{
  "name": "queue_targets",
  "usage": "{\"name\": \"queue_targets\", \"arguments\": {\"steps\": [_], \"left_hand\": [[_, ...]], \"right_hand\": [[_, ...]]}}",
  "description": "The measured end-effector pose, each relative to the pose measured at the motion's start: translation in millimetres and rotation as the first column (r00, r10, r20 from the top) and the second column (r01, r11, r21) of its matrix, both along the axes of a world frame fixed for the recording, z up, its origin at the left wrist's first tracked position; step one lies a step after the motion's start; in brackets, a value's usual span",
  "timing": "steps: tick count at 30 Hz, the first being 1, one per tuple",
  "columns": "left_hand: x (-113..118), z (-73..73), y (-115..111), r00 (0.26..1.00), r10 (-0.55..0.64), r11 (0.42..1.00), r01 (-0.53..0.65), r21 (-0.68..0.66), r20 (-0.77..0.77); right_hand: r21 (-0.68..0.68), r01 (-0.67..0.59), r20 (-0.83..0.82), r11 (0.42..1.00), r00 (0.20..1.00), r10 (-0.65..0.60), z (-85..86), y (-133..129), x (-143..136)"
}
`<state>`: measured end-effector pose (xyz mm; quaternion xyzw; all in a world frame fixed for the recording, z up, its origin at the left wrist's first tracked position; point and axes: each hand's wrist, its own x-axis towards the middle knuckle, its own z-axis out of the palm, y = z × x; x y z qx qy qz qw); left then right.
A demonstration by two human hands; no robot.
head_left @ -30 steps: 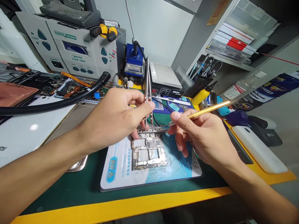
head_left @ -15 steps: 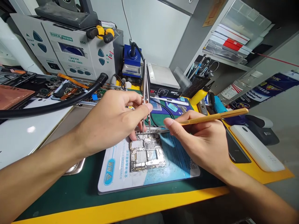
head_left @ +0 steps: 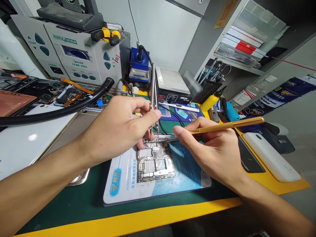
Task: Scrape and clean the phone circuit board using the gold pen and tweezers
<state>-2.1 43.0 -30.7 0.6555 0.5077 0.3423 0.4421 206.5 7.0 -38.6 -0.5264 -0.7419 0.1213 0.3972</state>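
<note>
A bare phone circuit board (head_left: 164, 171) lies on a white and blue printed pad (head_left: 123, 194). My left hand (head_left: 120, 123) pinches metal tweezers (head_left: 154, 89) upright, with their tips down at the board's far edge. In my right hand (head_left: 209, 148) is a slim tool with a gold knurled handle (head_left: 227, 125), gripped like a pen. Its thin blade points left over the far edge of the board, close to the tweezer tips. Whether the blade touches the board I cannot tell. A perforated metal strip (head_left: 145, 141) runs along that same edge.
A grey hot air station (head_left: 81, 62) stands at the back left, its black hose (head_left: 74, 110) crossing phone parts. Behind my hands is a small heating plate (head_left: 172, 80). To the right are a yellow bottle (head_left: 209, 101), a mesh tool holder (head_left: 206, 92) and a white power bank (head_left: 270, 156).
The gold-handled tool has shifted very slightly in my right hand, its rear end a little further right. My left hand and the tweezers look almost still.
</note>
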Motion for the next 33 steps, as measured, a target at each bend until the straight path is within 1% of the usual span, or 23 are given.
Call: {"name": "queue_targets", "arguments": {"steps": [8,11,16,24,33], "left_hand": [[-0.5,1.1,-0.6,1.000,0.003,1.000,-0.003,-0.007,0.006],[-1.1,0.7,-0.7,1.000,0.012,1.000,-0.012,-0.004,-0.003],[-1.8,1.4,-2.3,1.000,0.012,1.000,-0.011,-0.023,0.013],[-0.9,1.9,-2.2,1.000,0.016,1.000,-0.016,-0.012,0.007],[1.0,-0.7,1.5,0.999,0.022,1.000,-0.022,-0.007,0.033]], "right_hand": [[0.031,-0.005,0.013,1.000,1.000,0.005,-0.7,-1.4,1.5],[0.021,-0.030,0.025,0.999,0.999,0.030,-2.9,-1.4,2.2],[0.027,-0.029,-0.009,0.999,1.000,0.030,-2.2,-2.7,1.5],[0.006,-0.065,-0.024,0.998,0.998,0.065,-3.6,-5.2,2.3],[0.073,-0.135,0.001,0.988,0.991,0.135,-4.9,-3.0,4.8]]}}
